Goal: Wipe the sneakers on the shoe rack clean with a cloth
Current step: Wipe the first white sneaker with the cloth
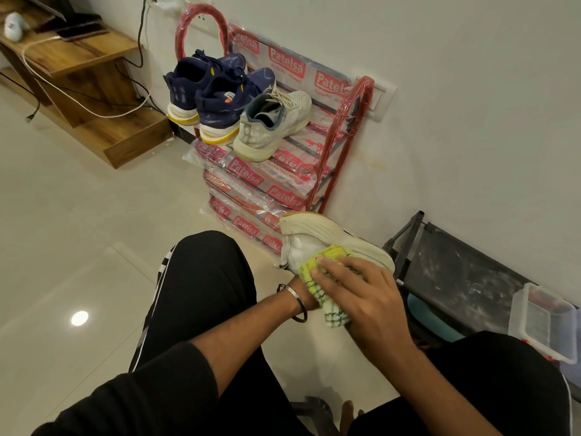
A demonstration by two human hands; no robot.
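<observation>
I am looking down at the shoe rack (327, 171), the red frame against the wall, and taking everything from it, left to right. On its top shelf, at the left end, two navy sneakers (213, 89) are sitting side by side with heels toward me; I cannot tell from here whether they have been wiped. Just to their right on the same shelf a white sneaker (273, 124) is resting, its heel looking grey and creased, so I am judging it as not yet done or only partly done.

Below and in front of the rack, off the shelves, its partner, the white shoe (314, 243), is being worked on now. My left hand (309, 298) is reaching in under it; only the wrist and a little of the palm are showing, so I cannot tell how the fingers are lying, though it seems to be supporting the shoe. My right hand (358, 287) is pressing the yellow-green cloth (327, 278) against the shoe's side, fingers curled over it and gripping it.

So I am reckoning the job is in the middle: one shoe under the cloth, and possibly three on the rack left to wipe before this one goes back.
</observation>
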